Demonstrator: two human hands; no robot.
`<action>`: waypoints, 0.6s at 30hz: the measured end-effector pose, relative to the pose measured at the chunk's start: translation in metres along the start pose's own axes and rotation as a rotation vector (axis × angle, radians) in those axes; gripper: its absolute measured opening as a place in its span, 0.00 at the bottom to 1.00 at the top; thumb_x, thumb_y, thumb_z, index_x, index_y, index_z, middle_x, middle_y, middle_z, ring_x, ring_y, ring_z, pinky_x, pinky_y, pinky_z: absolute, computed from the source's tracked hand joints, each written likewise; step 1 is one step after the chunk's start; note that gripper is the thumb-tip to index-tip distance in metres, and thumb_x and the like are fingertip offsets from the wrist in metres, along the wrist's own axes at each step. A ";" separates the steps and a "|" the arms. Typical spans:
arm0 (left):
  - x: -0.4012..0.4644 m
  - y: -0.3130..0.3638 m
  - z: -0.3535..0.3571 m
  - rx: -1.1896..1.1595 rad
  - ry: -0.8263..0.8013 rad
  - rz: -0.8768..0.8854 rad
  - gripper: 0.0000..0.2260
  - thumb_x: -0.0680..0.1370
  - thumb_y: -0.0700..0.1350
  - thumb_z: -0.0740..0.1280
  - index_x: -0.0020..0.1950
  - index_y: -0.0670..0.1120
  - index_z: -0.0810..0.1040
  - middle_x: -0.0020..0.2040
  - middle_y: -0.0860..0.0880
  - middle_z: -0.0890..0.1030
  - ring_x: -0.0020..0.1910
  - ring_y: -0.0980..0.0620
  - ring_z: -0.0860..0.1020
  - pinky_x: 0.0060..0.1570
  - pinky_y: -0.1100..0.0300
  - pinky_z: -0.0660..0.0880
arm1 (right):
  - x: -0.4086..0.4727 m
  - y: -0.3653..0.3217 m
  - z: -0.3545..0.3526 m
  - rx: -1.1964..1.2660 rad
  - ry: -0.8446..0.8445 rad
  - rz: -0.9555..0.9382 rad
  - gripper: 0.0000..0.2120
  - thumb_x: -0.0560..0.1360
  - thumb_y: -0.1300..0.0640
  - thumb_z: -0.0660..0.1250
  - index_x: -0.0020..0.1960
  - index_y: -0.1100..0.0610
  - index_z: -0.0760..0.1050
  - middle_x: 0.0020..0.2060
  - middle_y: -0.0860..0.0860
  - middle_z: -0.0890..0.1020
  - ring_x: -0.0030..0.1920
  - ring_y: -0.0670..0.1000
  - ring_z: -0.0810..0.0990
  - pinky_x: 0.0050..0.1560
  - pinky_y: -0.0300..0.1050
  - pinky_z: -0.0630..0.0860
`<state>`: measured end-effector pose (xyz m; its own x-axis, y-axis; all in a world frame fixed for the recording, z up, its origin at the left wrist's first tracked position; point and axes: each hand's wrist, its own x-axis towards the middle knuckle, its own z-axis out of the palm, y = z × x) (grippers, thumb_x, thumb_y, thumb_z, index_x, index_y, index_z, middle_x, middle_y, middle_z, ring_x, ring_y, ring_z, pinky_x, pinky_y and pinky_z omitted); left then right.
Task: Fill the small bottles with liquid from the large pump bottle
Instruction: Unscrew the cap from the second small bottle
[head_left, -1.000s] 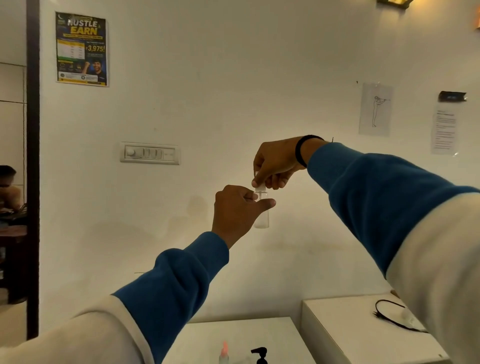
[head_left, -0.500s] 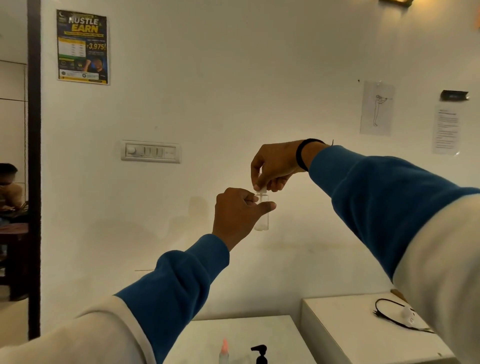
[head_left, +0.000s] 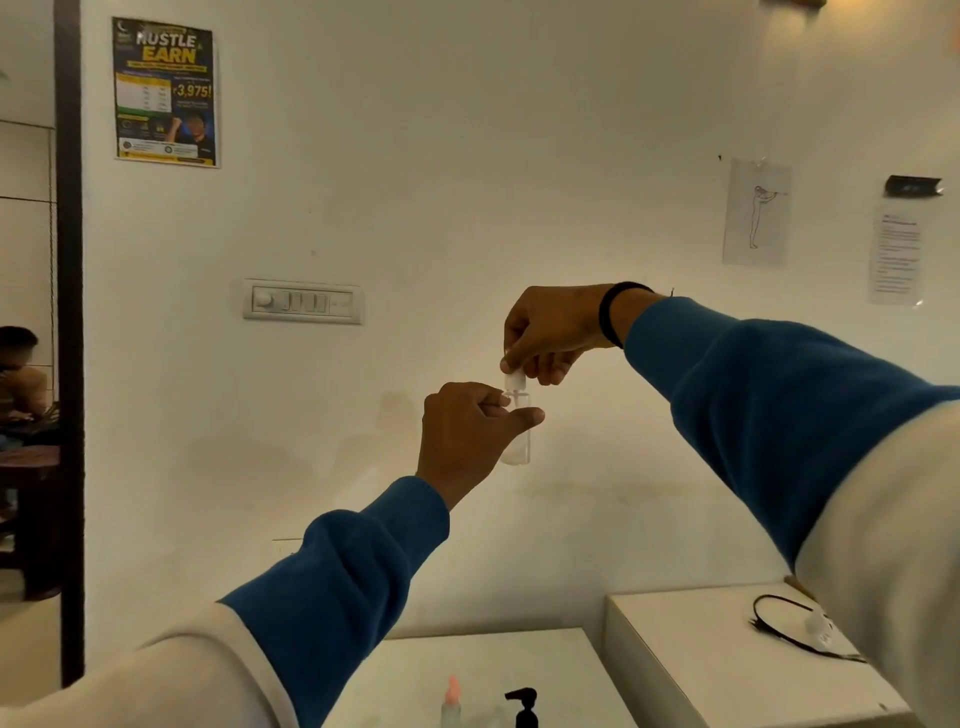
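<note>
The left hand (head_left: 470, 434) gripped a small bottle (head_left: 517, 431) at eye level, seemingly for a steady view; the right hand (head_left: 550, 335) pinched its cap (head_left: 513, 378), apparently twisting it.

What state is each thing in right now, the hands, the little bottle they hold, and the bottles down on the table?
small clear bottle: upright, held in the air
left hand: grips the bottle body
right hand: pinches the bottle's white cap
pump bottle: standing on the table, untouched
pink-capped bottle: standing, capped
</note>
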<state>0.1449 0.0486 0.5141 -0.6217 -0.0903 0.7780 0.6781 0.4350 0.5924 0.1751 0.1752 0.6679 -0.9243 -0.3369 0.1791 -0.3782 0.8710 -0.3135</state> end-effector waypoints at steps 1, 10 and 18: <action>-0.001 -0.001 0.000 -0.004 -0.004 0.002 0.19 0.68 0.58 0.80 0.32 0.46 0.78 0.27 0.53 0.77 0.32 0.48 0.80 0.37 0.61 0.75 | -0.001 0.000 -0.001 0.013 -0.018 -0.003 0.06 0.77 0.62 0.70 0.53 0.63 0.81 0.40 0.57 0.84 0.36 0.53 0.82 0.39 0.44 0.82; 0.002 -0.001 -0.007 -0.063 0.012 0.003 0.21 0.68 0.58 0.79 0.36 0.41 0.81 0.31 0.46 0.83 0.34 0.46 0.82 0.42 0.46 0.81 | 0.002 0.006 0.010 -0.092 0.054 -0.029 0.20 0.72 0.43 0.75 0.46 0.62 0.81 0.33 0.53 0.83 0.31 0.50 0.79 0.37 0.43 0.80; -0.002 -0.003 -0.008 -0.046 0.023 0.037 0.18 0.70 0.57 0.79 0.36 0.44 0.80 0.31 0.45 0.82 0.33 0.43 0.81 0.40 0.48 0.81 | 0.004 0.001 0.013 -0.009 -0.024 -0.021 0.13 0.76 0.52 0.72 0.53 0.61 0.80 0.39 0.55 0.82 0.35 0.51 0.79 0.38 0.43 0.78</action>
<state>0.1472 0.0403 0.5122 -0.5866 -0.0958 0.8042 0.7185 0.3966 0.5714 0.1705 0.1701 0.6563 -0.9170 -0.3639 0.1632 -0.3976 0.8667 -0.3013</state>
